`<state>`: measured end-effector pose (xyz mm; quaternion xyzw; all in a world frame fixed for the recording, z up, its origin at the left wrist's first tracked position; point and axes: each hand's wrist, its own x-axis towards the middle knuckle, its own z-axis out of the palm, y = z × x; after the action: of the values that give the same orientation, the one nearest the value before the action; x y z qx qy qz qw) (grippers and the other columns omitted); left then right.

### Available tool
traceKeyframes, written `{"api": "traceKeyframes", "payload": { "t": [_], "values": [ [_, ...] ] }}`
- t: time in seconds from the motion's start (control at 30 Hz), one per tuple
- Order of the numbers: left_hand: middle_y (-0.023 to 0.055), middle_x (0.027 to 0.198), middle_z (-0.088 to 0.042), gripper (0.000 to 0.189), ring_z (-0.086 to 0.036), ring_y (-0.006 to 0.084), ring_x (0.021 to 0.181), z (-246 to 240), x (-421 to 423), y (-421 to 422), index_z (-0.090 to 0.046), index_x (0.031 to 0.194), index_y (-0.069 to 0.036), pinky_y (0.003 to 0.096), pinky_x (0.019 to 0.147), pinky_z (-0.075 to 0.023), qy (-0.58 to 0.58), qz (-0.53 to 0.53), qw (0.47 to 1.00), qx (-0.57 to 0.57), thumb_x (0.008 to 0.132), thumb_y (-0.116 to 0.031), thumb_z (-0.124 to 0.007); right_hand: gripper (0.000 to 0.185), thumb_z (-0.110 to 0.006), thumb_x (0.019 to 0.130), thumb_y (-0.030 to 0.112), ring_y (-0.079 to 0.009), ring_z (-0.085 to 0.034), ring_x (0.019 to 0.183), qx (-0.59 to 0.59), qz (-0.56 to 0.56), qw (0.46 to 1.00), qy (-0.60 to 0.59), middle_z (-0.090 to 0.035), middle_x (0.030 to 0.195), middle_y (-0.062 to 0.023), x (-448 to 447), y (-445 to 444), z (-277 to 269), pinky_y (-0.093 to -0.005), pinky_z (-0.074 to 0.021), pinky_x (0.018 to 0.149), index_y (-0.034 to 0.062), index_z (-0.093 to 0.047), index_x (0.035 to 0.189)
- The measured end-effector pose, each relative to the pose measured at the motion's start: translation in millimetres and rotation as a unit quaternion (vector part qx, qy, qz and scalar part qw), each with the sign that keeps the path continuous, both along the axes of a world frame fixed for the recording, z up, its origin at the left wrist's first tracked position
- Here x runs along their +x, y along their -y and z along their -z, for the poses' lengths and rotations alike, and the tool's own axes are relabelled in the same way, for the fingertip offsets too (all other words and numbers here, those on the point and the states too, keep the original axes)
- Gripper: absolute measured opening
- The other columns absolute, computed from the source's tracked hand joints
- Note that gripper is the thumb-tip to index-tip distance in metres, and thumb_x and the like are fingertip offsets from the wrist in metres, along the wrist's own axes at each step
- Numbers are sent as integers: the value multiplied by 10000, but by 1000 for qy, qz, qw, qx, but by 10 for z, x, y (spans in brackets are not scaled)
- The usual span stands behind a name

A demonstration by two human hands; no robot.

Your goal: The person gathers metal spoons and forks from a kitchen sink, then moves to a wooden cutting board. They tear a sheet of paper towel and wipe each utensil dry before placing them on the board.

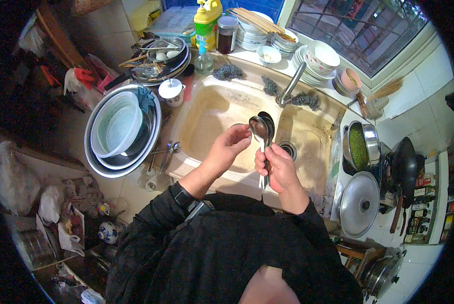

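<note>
My right hand grips a bundle of metal spoons by the handles, bowls pointing up, over the divider of the double-bowl sink. A white handle and dark handles show below my fist. Beside the spoon bowls, my left hand has its fingers curved and the thumb apart from them. Its fingertips are at the rim of the nearest spoon bowl; whether they touch it cannot be told. Left of the sink, a few forks and spoons lie on the counter.
A faucet rises behind the sink, with steel-wool scourers on the ledge. Nested basins stand at the left, near a lidded white cup. Stacked bowls line the windowsill. At right are a pot and a lid.
</note>
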<state>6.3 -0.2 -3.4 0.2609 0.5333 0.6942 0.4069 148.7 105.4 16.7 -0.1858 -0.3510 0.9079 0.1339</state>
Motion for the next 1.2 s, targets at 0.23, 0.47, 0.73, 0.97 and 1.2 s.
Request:
{"api": "traceKeyframes", "payload": {
  "t": [0.23,0.47,0.73,0.97,1.2],
  "values": [
    [10,948,-631,173,-587,92,890,-7,-82,12,-556,1082,-16,261,807,-479,10,57,997,44,913,-44,-581,180,-456,985,177,-141,-519,635,29,-126,990,57,-553,806,-64,106,-26,22,-253,-439,535,5,-510,984],
    [37,1070,-651,243,-591,106,987,116,-87,98,-577,1155,-40,280,919,-454,37,82,992,88,912,-49,-583,354,-465,978,373,-217,-563,610,-74,-246,966,-3,-524,730,-61,162,-18,119,-337,-478,514,38,-535,1067],
    [68,1285,-539,401,-539,136,1123,303,-178,359,-464,1313,-68,305,935,-445,0,101,995,15,925,-61,-562,282,-433,999,346,-77,-358,484,72,-212,957,183,-451,669,9,29,-40,-23,-219,-299,435,84,-518,939],
    [88,1191,-604,368,-559,147,1091,550,-270,1063,-499,1287,-29,298,948,-443,-51,114,988,-94,939,-124,-573,212,-432,1002,236,-36,-387,579,460,87,876,116,-461,699,36,47,48,-808,-193,-321,509,71,-527,910],
    [71,1107,-645,350,-584,145,1034,570,-302,1788,-542,1242,-20,287,920,-461,-50,96,968,-228,925,-155,-600,204,-438,966,204,-392,-557,771,776,-62,607,159,-581,851,-202,-41,-213,-32,-462,-439,687,12,-509,967]
  ]
}}
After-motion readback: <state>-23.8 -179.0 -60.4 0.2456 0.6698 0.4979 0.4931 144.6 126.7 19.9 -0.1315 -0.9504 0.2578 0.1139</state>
